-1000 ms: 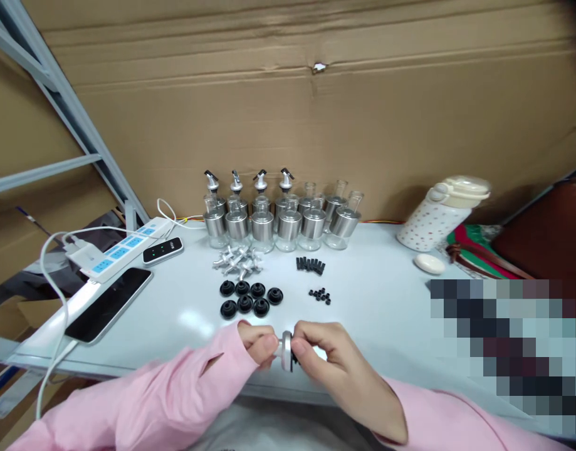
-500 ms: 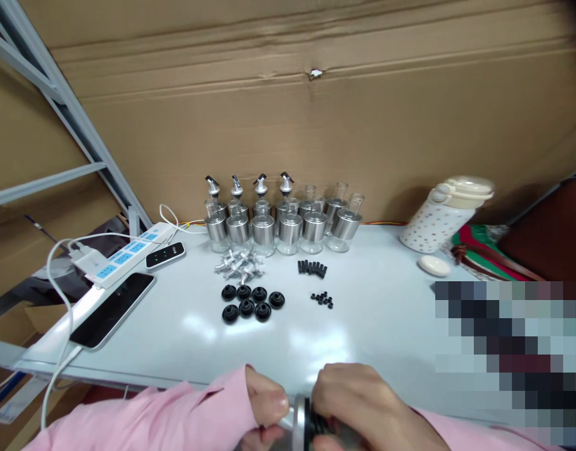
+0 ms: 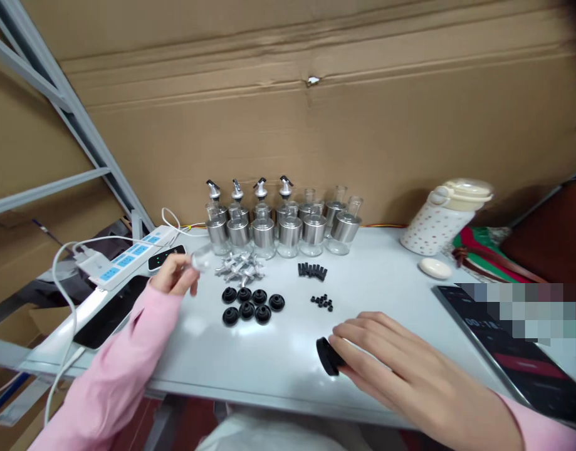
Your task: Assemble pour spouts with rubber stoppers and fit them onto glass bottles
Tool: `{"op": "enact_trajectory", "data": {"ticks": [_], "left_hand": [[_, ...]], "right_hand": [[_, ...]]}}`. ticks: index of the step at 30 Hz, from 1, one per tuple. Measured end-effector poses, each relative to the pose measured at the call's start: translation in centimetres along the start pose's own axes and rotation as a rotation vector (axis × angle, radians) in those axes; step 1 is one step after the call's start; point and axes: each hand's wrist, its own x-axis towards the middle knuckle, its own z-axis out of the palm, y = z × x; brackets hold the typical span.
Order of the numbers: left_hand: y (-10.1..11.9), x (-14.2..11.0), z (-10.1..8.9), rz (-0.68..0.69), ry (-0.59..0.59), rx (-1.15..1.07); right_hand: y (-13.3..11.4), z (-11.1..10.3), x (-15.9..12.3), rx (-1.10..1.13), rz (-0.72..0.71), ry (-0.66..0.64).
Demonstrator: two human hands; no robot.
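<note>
Over the left part of the table, my left hand (image 3: 177, 274) pinches a small clear piece (image 3: 202, 257), blurred and see-through, close to the pile of silver pourer spouts (image 3: 240, 268). My right hand (image 3: 391, 369) is closed on a black round stopper (image 3: 326, 357), held low over the front of the table; the fingers hide part of it. Between the hands lie several black stoppers (image 3: 247, 309) in two rows. Short black tubes (image 3: 312, 270) and tiny black rings (image 3: 322, 302) sit further right.
Glass bottles with steel sleeves (image 3: 290, 232) stand in rows at the back, some topped with pourers (image 3: 286, 185). At left are a power strip (image 3: 128, 258) and a phone (image 3: 104, 319). A dotted flask (image 3: 440, 216), white oval object (image 3: 435, 269) and another phone (image 3: 499, 351) are at right.
My hands were together at the front edge around a silver-rimmed and black piece. They have parted: the left moved up and left with the clear piece, the right rose with the black stopper.
</note>
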Motion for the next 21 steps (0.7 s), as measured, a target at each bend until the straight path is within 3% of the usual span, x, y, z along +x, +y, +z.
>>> {"op": "enact_trajectory", "data": {"ticks": [3,7,11,16,21], "left_hand": [[-2.6,3.4,1.1,0.043,0.0,0.378],[-6.6,5.7,2.7,0.093,-0.058,0.471],[-9.0,5.5,3.6,0.149,-0.09,0.514],[-9.5,5.0,4.3,0.261,-0.065,0.516],[-7.8,3.3,4.4,0.469,-0.029,0.499]], "right_hand": [[-0.1,0.7,0.0,-0.028,-0.026,-0.044],[-0.2,1.5,-0.5,-0.036,-0.035,-0.062],[-0.2,2.4,-0.5,0.013,0.007,-0.108],[-0.4,4.2,0.1,-0.027,0.069,-0.158],[-1.1,6.4,-0.1,0.073,0.135,-0.175]]}}
